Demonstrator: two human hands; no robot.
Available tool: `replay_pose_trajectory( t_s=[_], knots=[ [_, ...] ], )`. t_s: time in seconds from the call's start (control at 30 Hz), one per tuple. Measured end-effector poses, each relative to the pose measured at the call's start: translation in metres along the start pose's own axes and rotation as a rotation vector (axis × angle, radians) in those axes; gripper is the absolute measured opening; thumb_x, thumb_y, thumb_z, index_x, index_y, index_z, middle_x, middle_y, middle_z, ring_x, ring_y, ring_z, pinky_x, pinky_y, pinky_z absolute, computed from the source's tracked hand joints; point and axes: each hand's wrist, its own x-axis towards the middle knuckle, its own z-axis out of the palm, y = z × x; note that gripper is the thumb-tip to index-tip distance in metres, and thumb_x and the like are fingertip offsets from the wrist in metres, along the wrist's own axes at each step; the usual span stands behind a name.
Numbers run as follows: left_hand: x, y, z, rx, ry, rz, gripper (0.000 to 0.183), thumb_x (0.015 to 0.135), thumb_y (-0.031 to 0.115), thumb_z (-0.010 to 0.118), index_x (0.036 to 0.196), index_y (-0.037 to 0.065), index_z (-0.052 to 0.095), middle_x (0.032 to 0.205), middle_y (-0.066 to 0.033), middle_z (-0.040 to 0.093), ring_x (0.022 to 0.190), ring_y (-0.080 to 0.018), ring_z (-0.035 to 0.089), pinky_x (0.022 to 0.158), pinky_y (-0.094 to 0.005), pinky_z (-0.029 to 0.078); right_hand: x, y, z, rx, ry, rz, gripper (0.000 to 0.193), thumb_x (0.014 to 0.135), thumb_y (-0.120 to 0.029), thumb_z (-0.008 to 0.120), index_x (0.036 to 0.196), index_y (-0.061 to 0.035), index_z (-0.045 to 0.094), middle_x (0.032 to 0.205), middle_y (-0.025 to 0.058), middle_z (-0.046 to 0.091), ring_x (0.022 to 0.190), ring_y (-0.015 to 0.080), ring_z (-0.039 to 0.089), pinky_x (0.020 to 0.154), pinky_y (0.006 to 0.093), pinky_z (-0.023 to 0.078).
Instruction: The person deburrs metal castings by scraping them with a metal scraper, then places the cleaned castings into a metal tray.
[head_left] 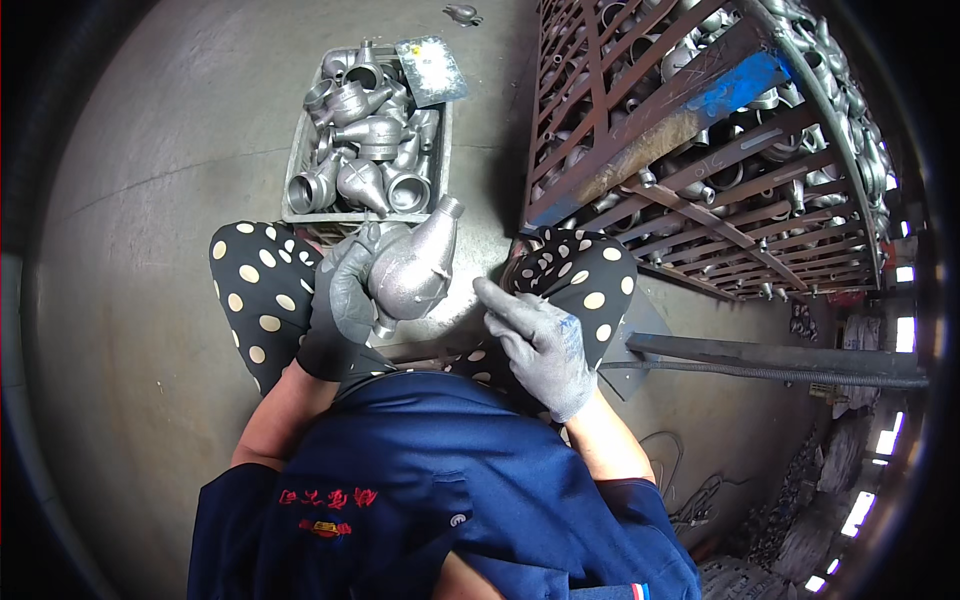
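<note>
**Cast metal fitting held over the lap, crate and cage beyond**

Item 1. Left hand [345, 300], in a grey work glove. It is closed around a grey cast metal fitting [415, 268], with the fingers wrapped on the bulbous body from the 9 o'clock side. The fitting is raised above the lap with its narrow neck pointing toward 1 o'clock, a position that appears to turn the casting's surface toward the face for viewing.

Item 2. Right hand [540, 345], also gloved in grey. Nothing is held; the fingers are loosely spread, with the forefinger extended toward 10 o'clock, just beside the fitting but apart from it. It seems to be kept free so that the casting can be touched or turned.

Item 3. Dotted trousers [262, 295], black with pale spots. The knees are spread to either side of the hands, which leaves a working space between them.

Item 4. Plastic crate [296, 175], at 12 o'clock on the concrete floor [130, 300], just past the knees. It is heaped with similar grey castings and is set within arm's reach.

Item 5. Flat metal plate [430, 68], laid tilted across the crate's far corner.

Item 6. Rusty steel cage [690, 120], at 1 to 2 o'clock. It is packed with many more castings, stored in bulk behind its bars.
</note>
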Motion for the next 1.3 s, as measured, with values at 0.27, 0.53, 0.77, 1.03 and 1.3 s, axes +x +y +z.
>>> replay_pose_trajectory(
  t_s=[0.27,0.53,0.77,1.03,1.3],
  knots=[
    [-0.01,0.008,0.021,-0.146,-0.01,-0.142,0.034,0.104,0.025,0.039,0.114,0.001,0.06,0.098,-0.0064,0.066,0.088,-0.0119,0.065,0.078,-0.0258,0.052,0.007,-0.002,0.009,0.282,0.126,-0.028,0.048,0.086,-0.012,0.066,0.133,-0.0066,0.056,0.102,0.0158,0.069,0.087,0.0292,0.068,0.078,0.0349,0.053],
    [-0.005,-0.011,0.007,0.175,-0.134,-0.011,0.039,0.103,0.031,0.04,0.115,0.0,0.059,0.101,-0.01,0.065,0.089,-0.0161,0.066,0.076,-0.029,0.055,0.026,0.001,0.019,0.128,-0.065,-0.111,0.063,0.082,-0.024,0.07,0.141,-0.0213,0.048,0.1,0.0124,0.068,0.091,0.0309,0.067,0.076,0.0386,0.054],
    [-0.012,-0.005,0.012,-0.391,-0.075,-0.485,0.044,0.102,0.037,0.041,0.116,-0.002,0.057,0.104,-0.0156,0.065,0.092,-0.0228,0.067,0.083,-0.0351,0.057,0.023,-0.003,0.014,-0.071,-0.061,-0.364,0.056,0.076,-0.013,0.072,0.13,-0.0172,0.061,0.072,0.0079,0.06,0.064,0.0251,0.06,0.06,0.0339,0.05],
    [-0.009,0.002,0.025,-0.459,-0.136,-0.519,0.048,0.103,0.041,0.037,0.118,0.0,0.056,0.108,-0.0138,0.065,0.094,-0.0229,0.067,0.084,-0.0374,0.056,0.024,0.006,0.01,0.014,-0.054,-0.194,0.057,0.08,-0.021,0.067,0.136,-0.0201,0.055,0.075,0.0105,0.063,0.068,0.0292,0.065,0.06,0.0388,0.052],
    [-0.008,0.01,0.047,-0.491,-0.33,-0.57,0.049,0.102,0.039,0.038,0.122,-0.003,0.055,0.114,-0.017,0.063,0.103,-0.026,0.064,0.094,-0.0407,0.051,0.028,0.007,-0.005,0.234,0.171,-0.291,0.036,0.077,-0.009,0.072,0.113,-0.0073,0.07,0.082,0.0107,0.069,0.072,0.0235,0.067,0.065,0.0317,0.054]
  ],
)
